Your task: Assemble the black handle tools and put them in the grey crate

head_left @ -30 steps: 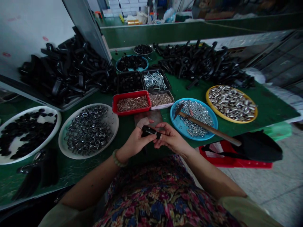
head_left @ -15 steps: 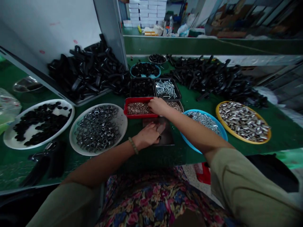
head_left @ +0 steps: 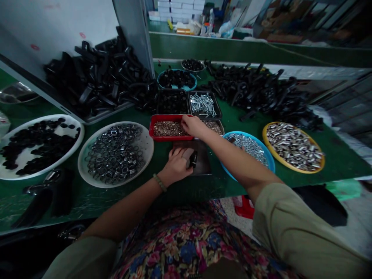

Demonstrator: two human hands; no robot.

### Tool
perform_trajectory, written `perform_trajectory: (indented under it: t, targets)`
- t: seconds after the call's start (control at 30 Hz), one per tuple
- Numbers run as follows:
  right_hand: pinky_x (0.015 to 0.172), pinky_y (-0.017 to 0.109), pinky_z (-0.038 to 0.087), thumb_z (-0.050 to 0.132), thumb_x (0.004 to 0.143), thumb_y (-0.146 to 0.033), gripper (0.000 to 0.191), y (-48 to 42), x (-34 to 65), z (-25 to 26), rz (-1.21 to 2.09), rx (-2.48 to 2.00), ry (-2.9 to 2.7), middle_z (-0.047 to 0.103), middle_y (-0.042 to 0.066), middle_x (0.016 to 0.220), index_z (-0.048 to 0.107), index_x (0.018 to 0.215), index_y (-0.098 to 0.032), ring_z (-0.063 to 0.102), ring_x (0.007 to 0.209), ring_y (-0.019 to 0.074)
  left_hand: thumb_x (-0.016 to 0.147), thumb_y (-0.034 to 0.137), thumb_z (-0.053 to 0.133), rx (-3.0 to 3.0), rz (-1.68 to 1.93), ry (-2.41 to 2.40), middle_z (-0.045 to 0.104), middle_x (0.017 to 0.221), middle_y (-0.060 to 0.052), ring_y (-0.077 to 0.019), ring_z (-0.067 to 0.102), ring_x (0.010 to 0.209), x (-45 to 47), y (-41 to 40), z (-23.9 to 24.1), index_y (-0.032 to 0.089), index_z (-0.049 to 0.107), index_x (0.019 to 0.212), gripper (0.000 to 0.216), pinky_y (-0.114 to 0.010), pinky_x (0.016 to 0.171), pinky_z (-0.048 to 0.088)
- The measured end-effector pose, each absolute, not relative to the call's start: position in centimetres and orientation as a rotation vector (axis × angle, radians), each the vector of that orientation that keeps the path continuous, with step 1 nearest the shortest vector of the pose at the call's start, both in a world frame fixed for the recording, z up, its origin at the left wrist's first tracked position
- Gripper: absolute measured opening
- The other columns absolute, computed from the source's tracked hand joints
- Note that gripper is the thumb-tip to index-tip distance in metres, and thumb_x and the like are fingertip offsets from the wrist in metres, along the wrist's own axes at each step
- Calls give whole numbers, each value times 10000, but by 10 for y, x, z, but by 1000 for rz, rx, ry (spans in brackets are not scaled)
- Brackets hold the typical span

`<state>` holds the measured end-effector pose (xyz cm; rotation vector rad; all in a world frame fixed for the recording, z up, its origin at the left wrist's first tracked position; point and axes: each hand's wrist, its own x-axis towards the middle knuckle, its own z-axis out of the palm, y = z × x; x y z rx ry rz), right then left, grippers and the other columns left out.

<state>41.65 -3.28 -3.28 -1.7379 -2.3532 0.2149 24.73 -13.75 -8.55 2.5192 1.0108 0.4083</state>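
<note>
My left hand [head_left: 178, 164], a beaded bracelet at its wrist, is closed on a small black part [head_left: 194, 159] over a dark flat plate [head_left: 205, 157]. Its palm and most of the part are hidden. The fingers of my right hand [head_left: 194, 126] are bent together at the right end of a red tray [head_left: 171, 138]. Small copper-coloured pins [head_left: 168, 128] fill that tray. Whatever the right fingertips pinch is too small to make out. Just right of this hand, a second tray of similar small pieces [head_left: 213, 126] is partly covered by my forearm.
Metal rings [head_left: 116, 155] lie on a white plate at left, beside a plate of black caps [head_left: 43, 143]. To the right stand a blue basin [head_left: 270, 159] and a yellow basin [head_left: 316, 169] of metal parts. Screws [head_left: 202, 104] and black handle heaps [head_left: 101, 73] are farther back.
The black part now shows at my left fingers, where it was hidden before. My right hand stays at the red tray. The whole view has shifted slightly.
</note>
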Motion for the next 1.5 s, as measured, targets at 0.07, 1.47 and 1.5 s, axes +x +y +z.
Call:
perform_trajectory:
  t: [0.07, 1.47, 1.5]
  targets:
    - [772, 288, 417, 473, 901, -166, 191, -49, 423, -31, 313, -1677, -2203, 680, 105, 941, 591, 1038, -106, 608, 851, 194, 730, 323, 646, 2477, 418, 1058, 567, 1263, -125, -315, 447, 1210, 251, -136, -88, 184, 425, 1367, 689, -480, 1041, 310]
    - [799, 407, 547, 341, 987, -296, 404, -223, 442, -7, 494, -1893, -1924, 678, 138, 1162, 461, 1353, -175, 676, 998, 276, 701, 356, 652, 2393, 491, 1167, 583, 1255, -143, -319, 504, 1192, 257, -136, -95, 143, 391, 1369, 748, -463, 1046, 302]
    - [771, 412, 548, 348, 984, -296, 404, -220, 441, -9, 514, -1924, -1941, 696, 146, 1104, 473, 1343, -158, 685, 951, 282, 709, 358, 650, 2406, 493, 1169, 579, 1260, -147, -319, 503, 1195, 256, -136, -94, 144, 387, 1380, 752, -466, 1051, 302]
